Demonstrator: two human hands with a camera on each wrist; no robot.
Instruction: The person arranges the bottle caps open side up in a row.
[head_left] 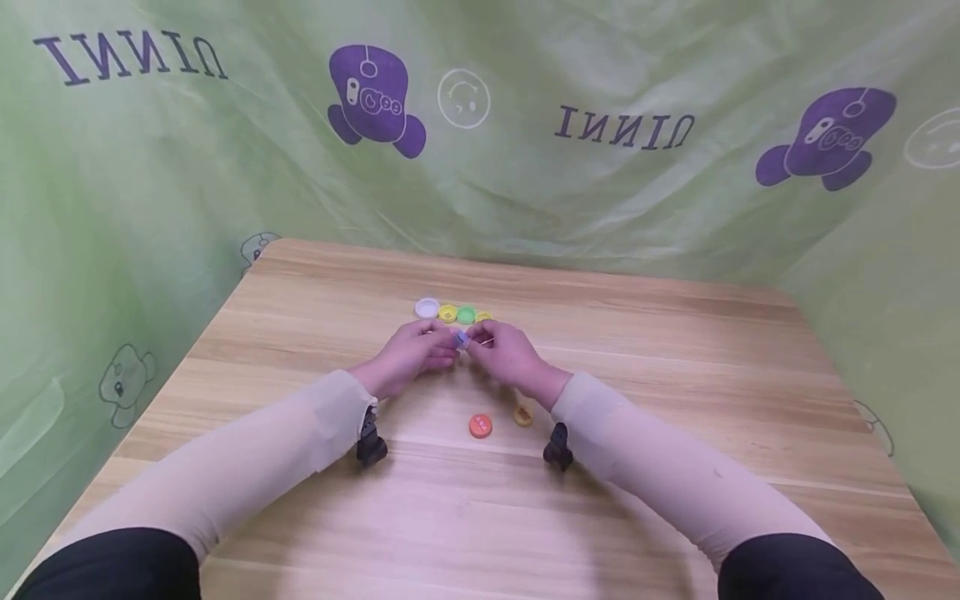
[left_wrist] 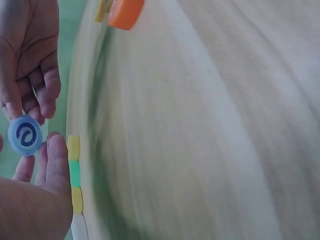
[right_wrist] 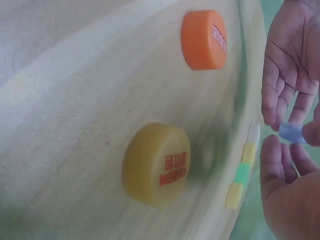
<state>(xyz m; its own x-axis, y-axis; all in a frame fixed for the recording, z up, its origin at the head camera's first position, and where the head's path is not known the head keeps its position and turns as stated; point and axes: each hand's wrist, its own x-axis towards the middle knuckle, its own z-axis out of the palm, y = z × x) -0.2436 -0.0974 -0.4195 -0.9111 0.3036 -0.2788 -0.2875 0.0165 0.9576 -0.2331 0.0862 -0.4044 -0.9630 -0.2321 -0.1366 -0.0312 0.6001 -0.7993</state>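
A small blue bottle cap with a dark swirl mark is up between my two hands, above the table. My left hand pinches it from one side. From the other side my right hand pinches it with its fingertips. Just beyond the hands is a row of caps: a white cap, a yellow cap, a green cap and a second yellow cap, partly hidden by the right hand.
Nearer to me an orange cap and a dull yellow cap with red print lie on the wooden table. A green printed cloth hangs behind the table.
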